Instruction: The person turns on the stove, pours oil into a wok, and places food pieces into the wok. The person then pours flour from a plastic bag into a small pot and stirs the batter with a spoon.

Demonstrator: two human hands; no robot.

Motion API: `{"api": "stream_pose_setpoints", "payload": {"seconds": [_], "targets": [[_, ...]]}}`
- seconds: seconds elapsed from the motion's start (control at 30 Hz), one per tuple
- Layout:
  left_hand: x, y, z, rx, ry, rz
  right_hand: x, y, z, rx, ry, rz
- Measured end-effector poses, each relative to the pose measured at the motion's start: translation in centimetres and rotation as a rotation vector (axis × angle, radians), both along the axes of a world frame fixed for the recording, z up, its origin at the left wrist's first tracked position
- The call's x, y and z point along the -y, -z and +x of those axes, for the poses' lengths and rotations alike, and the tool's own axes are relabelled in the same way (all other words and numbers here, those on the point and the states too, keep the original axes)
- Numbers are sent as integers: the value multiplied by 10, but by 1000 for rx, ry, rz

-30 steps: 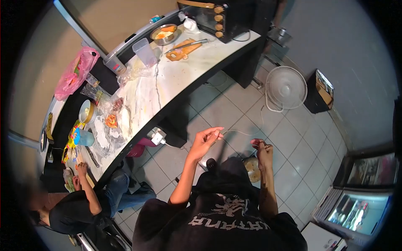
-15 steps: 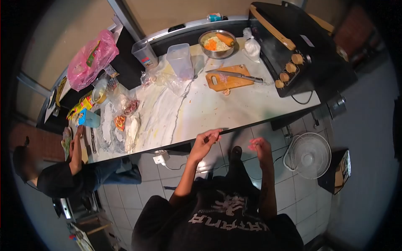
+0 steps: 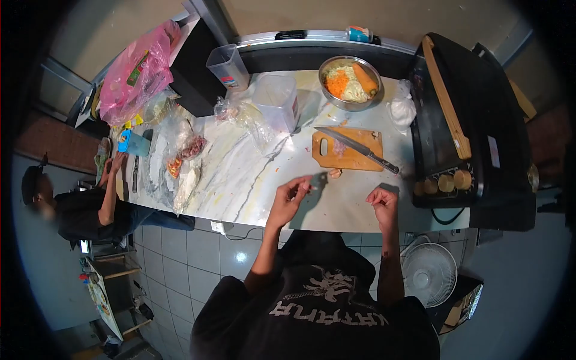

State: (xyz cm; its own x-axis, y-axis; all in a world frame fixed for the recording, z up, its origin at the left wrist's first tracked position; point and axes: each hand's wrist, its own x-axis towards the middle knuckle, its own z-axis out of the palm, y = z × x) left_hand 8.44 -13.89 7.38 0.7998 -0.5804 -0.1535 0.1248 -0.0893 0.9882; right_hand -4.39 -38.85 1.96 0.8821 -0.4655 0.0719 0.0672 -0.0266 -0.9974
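Observation:
My left hand (image 3: pixel 289 201) hovers over the counter's front part, thumb and fingers slightly apart, with nothing plainly visible between them. To its right, my right hand (image 3: pixel 384 205) is closed, fingers curled in towards the thumb; whatever they may hold is hidden. Beyond both hands lies a wooden cutting board (image 3: pixel 318 157) with a kitchen knife (image 3: pixel 360 149) across it and some pale scraps. A small garlic-like piece (image 3: pixel 335 173) rests by the board's front edge. Behind the board, a steel bowl (image 3: pixel 349 105) holds grated carrot, shredded pale vegetable and a whole carrot (image 3: pixel 363 78).
A black oven (image 3: pixel 480 120) stands at the right, beside a tied white bag (image 3: pixel 402 111). Clear plastic containers (image 3: pixel 277 99) and plastic bags (image 3: pixel 186 144) occupy the counter's left half. Another person (image 3: pixel 90 207) works at the left end near a blue-lidded container (image 3: pixel 133 143). A fan (image 3: pixel 429 273) stands below.
My view has shifted closer to the counter. Both my hands have come from in front of its edge to above its surface. My right hand's fingers look more curled.

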Motion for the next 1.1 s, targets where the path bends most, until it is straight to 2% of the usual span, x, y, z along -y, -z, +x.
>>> {"api": "stream_pose_setpoints", "payload": {"seconds": [0.07, 0.1, 0.17, 0.27, 0.3, 0.37, 0.5, 0.57, 0.67, 0.7, 0.77, 0.93, 1.1], "targets": [[5, -6, 24, 195, -193, 39, -1, 9, 10, 5, 6, -15], [6, -10, 36, 189, -190, 43, 4, 15, 15, -13, 22, -63], [14, -16, 65, 581, -543, 195, 11, 14, 26, -34, 48, -120], [23, -33, 114, 744, -690, 258, 19, 10, 38, -43, 86, -58], [29, -39, 130, 737, -682, 258, 19, 10, 43, -74, 140, -115], [38, -46, 154, 905, -704, 316, 15, 9, 48, -123, 191, -169], [52, -43, 184, 808, -773, 327, 10, 4, 68, -185, 169, -84], [54, -37, 190, 594, -689, 204, 10, 7, 73, -218, 151, -90], [54, -27, 189, 509, -595, 66, 15, 5, 86, -158, 101, -146], [53, -25, 184, 500, -603, 76, 15, 2, 89, -153, 122, -137], [52, -22, 167, 493, -588, -61, 15, -11, 93, -152, 131, -122], [51, -17, 125, 434, -592, -29, 33, -10, 102, -158, 128, -115], [53, -6, 117, 513, -639, -17, 36, -10, 117, -222, 105, -159]]}}
